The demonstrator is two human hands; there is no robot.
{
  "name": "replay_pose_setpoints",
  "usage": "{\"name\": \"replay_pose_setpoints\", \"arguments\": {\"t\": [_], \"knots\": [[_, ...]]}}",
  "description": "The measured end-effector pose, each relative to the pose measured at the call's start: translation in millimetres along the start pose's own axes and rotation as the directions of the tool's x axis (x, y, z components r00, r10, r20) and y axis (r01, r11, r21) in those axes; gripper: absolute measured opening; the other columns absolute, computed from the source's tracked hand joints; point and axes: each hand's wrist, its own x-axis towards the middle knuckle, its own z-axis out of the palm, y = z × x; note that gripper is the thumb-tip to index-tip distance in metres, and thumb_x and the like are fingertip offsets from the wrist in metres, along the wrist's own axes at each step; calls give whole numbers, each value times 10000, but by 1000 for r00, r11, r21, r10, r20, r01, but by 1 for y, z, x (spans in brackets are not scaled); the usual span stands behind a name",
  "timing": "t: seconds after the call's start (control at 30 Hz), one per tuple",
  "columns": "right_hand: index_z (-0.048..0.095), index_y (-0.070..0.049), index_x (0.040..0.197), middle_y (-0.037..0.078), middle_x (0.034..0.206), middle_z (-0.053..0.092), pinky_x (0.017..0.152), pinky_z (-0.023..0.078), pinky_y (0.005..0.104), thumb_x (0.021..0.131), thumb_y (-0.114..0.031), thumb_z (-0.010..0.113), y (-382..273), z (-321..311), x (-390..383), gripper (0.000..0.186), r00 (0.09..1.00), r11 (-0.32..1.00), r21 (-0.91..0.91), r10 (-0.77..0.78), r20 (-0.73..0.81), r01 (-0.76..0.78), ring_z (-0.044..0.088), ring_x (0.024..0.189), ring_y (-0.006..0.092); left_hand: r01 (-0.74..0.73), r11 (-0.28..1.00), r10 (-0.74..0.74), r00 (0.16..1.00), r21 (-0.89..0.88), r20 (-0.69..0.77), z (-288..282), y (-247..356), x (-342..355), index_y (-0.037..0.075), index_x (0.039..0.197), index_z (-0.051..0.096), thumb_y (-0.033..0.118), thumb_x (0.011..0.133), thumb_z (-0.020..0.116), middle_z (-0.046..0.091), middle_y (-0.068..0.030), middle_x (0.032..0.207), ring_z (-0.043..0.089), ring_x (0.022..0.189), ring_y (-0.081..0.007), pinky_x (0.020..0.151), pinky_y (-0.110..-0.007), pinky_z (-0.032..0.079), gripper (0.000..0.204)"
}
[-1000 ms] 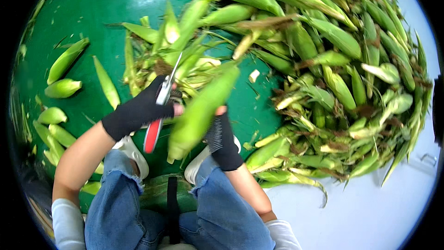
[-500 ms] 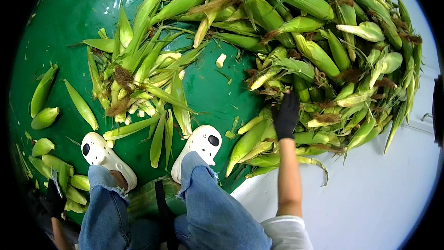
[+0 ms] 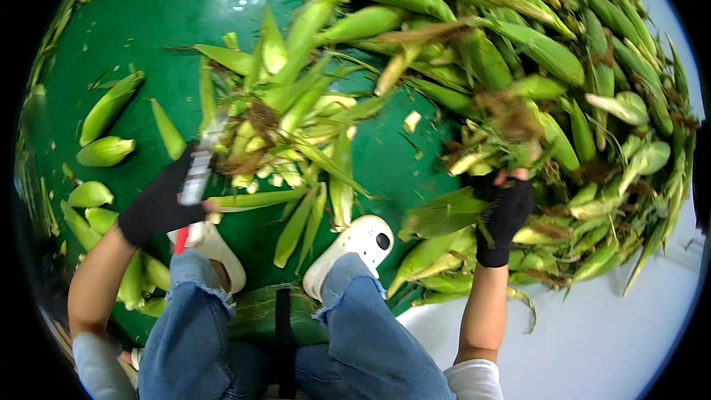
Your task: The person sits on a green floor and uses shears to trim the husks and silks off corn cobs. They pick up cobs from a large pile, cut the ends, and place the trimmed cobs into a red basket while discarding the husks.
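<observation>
My left hand point(image 3: 178, 192), in a black fingerless glove, is closed around a cutting tool with a red handle point(image 3: 180, 239) and a silver metal part point(image 3: 198, 174), blurred by motion, left of the trimmed husks. My right hand point(image 3: 503, 207), gloved alike, is closed on a leafy green corn ear point(image 3: 444, 215) at the near edge of the big pile. Blurred brown silk point(image 3: 511, 115) is just above it; its exact grip is partly hidden. A loose heap of husks and cut stalk ends point(image 3: 274, 126) lies between my hands.
Unhusked corn point(image 3: 533, 52) is piled across the right on the green surface point(image 3: 170, 15). Several smoother ears point(image 3: 104, 152) lie at the left. My white shoes point(image 3: 352, 244) and jeaned legs are below. A pale grey surface point(image 3: 585, 333) borders the right.
The ear held between my hands a second ago is no longer in them. My left hand rose from the lower left with the tool. My right hand now grips corn from the pile.
</observation>
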Motion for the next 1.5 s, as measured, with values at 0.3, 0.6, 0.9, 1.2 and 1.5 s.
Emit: {"name": "replay_pose_setpoints", "arguments": {"t": [0.3,0.6,0.9,1.2,1.5], "knots": [[502,-143,766,-30,578,404,590,355,319,931,-448,374,15,39,39,370,862,281,817,219,456,-504,391,563,145,-56,905,282,823,-423,493,82,57,73,-10,1304,297,417,687,743,454,-172,1200,443,1116,-248,955,-346,352,873],[357,-86,1327,112,1332,400,1012,323,451,762,-620,546,40,105,-94,801,782,210,767,332,528,-607,405,1192,286,-523,657,579,811,543,81,82,73,70,76,1051,508,170,675,642,578,-133,932,569,839,-303,703,-386,448,410],[410,-35,1229,126,1206,480,992,347,430,767,-427,601,27,84,-70,635,950,592,779,312,14,-206,455,1132,284,288,739,-74,933,-609,352,84,72,14,46,1335,281,182,809,599,549,-91,997,563,862,-142,774,-294,456,629],[418,-50,1246,123,1225,474,1014,312,472,743,-490,586,36,85,-86,689,949,536,791,256,181,-296,418,1186,324,409,465,-86,903,-785,420,108,68,39,80,1178,435,196,795,628,561,-54,879,536,757,-104,676,-274,461,444],[373,-74,1282,82,1230,453,985,349,420,788,-433,601,28,68,-77,652,964,699,669,237,116,-253,441,1140,250,389,493,-368,904,-778,218,97,17,32,59,1182,407,256,796,658,541,-57,836,575,751,-165,681,-303,476,501]]}}
